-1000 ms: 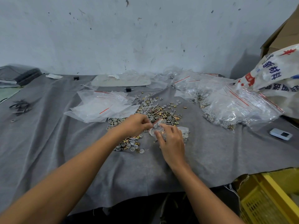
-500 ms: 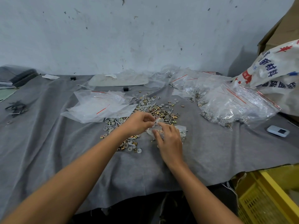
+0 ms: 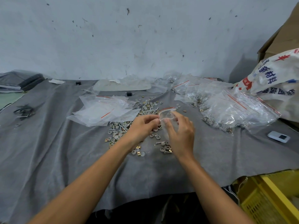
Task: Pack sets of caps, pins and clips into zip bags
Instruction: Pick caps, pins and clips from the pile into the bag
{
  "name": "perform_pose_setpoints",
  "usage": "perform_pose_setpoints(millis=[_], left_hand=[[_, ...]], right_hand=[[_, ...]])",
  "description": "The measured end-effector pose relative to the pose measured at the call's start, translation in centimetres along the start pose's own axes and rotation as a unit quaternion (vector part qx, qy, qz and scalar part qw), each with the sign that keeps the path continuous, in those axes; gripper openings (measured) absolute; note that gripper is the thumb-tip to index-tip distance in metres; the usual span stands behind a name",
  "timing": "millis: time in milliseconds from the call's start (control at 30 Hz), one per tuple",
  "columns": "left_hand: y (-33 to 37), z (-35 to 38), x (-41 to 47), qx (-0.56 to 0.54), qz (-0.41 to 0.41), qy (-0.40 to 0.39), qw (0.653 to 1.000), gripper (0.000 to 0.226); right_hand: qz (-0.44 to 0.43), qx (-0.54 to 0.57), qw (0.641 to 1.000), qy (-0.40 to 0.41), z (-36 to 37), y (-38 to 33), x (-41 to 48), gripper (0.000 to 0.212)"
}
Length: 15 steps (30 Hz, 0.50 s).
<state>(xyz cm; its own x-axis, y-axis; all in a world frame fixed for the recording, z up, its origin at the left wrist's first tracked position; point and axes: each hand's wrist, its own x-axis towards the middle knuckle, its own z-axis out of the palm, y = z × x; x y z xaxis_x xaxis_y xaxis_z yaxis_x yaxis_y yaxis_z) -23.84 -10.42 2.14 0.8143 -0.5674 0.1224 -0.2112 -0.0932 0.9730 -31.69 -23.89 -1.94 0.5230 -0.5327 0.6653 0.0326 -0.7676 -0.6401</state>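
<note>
**One bag open, many packed**

Our left hand (image 3: 144, 126) and right hand (image 3: 182, 135) pinch a small zip bag (image 3: 167, 113), mouth open, above the loose caps, pins and clips (image 3: 120, 129). Filled bags (image 3: 239, 113) heap right; empty bags (image 3: 105, 109) left. We judge much remains.

The cloth (image 3: 48, 151) is matt grey, felt-like and creased. The zip bag (image 3: 166, 113) is clear, glossy plastic with a red strip. The caps (image 3: 149, 105) look like matt grey plastic, the pins (image 3: 123, 127) bright metal and the clips (image 3: 138, 153) brassy. At three o'clock the sack (image 3: 275, 78) is woven and printed. At five o'clock the crate (image 3: 267, 199) is yellow plastic. At twelve the wall (image 3: 145, 38) is rough and pitted.
</note>
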Motion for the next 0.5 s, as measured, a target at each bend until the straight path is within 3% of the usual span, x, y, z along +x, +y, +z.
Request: perform_pose_setpoints(millis=[167,300,500], left_hand=[[2.2,0.0,-0.5,-0.043,0.022,-0.023,0.999,0.022],[2.3,-0.7,-1.3,-0.035,0.045,-0.044,0.997,0.018],[2.7,-2.2,-1.8,0.092,0.115,-0.029,0.989,0.020]], right_hand=[[0.013,0.080,0.997,0.013,-1.0,-1.5,0.9,0.039],[-0.003,0.083,0.997,-0.007,-1.4,-2.3,1.0,0.046],[-0.042,0.037,0.998,-0.021,-2.0,-3.0,1.4,0.028]])
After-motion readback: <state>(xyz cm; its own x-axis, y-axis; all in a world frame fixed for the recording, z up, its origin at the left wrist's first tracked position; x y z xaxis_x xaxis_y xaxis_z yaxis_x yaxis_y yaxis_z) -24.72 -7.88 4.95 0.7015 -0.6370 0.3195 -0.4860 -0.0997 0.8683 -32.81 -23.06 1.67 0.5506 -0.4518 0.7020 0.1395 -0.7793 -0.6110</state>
